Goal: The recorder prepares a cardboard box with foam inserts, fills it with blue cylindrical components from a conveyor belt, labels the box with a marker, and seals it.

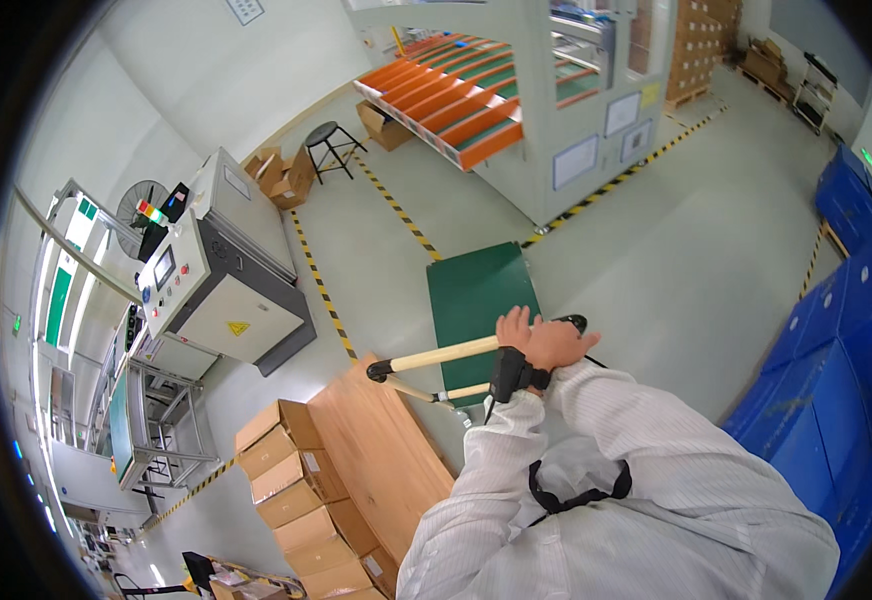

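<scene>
Both hands sit on the cart handle (461, 352): the left hand (516, 328) lies over the bar with fingers pressed together pointing up, and the right hand (561, 345) is curled tight around it just beside, near the black end cap. A black strap circles the left wrist, and white, finely striped sleeves run back toward the lower edge. The handle is a smooth, pale cream tube with black rubber ends, tilting across the middle of the view. Beyond it lies the cart's flat green deck (476, 290), rectangular, matte, on the grey floor. To the left, a bare wooden pallet (376, 450) with brown cardboard boxes (291, 490) alongside; to the right, stacked blue crates (836, 380).
</scene>
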Demonstrator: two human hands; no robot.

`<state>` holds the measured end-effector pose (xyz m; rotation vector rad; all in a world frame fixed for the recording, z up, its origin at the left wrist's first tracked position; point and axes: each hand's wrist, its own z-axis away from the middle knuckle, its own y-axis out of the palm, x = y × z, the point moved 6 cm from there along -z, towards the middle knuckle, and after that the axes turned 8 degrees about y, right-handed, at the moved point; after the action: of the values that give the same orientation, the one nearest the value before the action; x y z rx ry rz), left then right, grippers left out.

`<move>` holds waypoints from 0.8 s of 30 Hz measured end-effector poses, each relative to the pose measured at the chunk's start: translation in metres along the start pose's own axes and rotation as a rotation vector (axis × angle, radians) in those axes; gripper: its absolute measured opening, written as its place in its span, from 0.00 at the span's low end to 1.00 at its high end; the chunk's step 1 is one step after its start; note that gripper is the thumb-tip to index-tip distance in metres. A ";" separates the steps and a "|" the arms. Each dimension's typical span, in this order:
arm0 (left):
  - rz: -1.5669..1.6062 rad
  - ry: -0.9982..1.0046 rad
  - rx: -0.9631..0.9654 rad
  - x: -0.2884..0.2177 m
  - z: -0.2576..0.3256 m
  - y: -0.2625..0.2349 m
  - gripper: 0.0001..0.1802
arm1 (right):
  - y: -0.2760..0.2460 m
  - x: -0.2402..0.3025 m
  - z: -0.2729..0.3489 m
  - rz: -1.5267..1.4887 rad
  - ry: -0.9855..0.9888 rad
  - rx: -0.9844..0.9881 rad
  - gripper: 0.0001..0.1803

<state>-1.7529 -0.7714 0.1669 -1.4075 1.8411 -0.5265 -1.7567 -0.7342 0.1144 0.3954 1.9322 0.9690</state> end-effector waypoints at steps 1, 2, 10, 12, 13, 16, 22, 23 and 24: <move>0.046 0.001 0.057 0.011 -0.015 0.000 0.17 | -0.010 0.002 -0.024 0.004 0.009 0.006 0.38; 0.092 0.013 0.102 0.021 -0.031 0.000 0.16 | -0.018 0.003 -0.047 0.167 0.026 0.000 0.40; 0.326 0.054 0.369 0.129 -0.104 -0.027 0.15 | -0.053 -0.075 -0.165 0.540 0.037 0.091 0.28; 0.395 0.070 0.435 0.151 -0.123 -0.036 0.15 | -0.046 -0.112 -0.198 0.607 0.015 0.171 0.24; 0.425 0.076 0.473 0.166 -0.132 -0.039 0.15 | -0.045 -0.132 -0.215 0.639 -0.001 0.220 0.22; 0.481 0.103 0.591 0.199 -0.166 -0.044 0.14 | -0.053 -0.171 -0.259 0.707 -0.041 0.284 0.17; 0.560 0.157 0.505 0.268 -0.219 -0.033 0.14 | -0.189 -0.085 -0.314 0.601 0.112 -0.416 0.17; 0.561 0.145 0.378 0.283 -0.230 -0.047 0.12 | -0.212 -0.078 -0.321 0.566 0.139 -0.532 0.18; 0.556 0.137 0.247 0.303 -0.242 -0.059 0.11 | -0.231 -0.073 -0.331 0.544 0.164 -0.626 0.18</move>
<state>-1.9358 -1.1037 0.2686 -0.6667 2.0827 -0.5441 -1.9702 -1.0823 0.0732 0.4882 1.5649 1.9367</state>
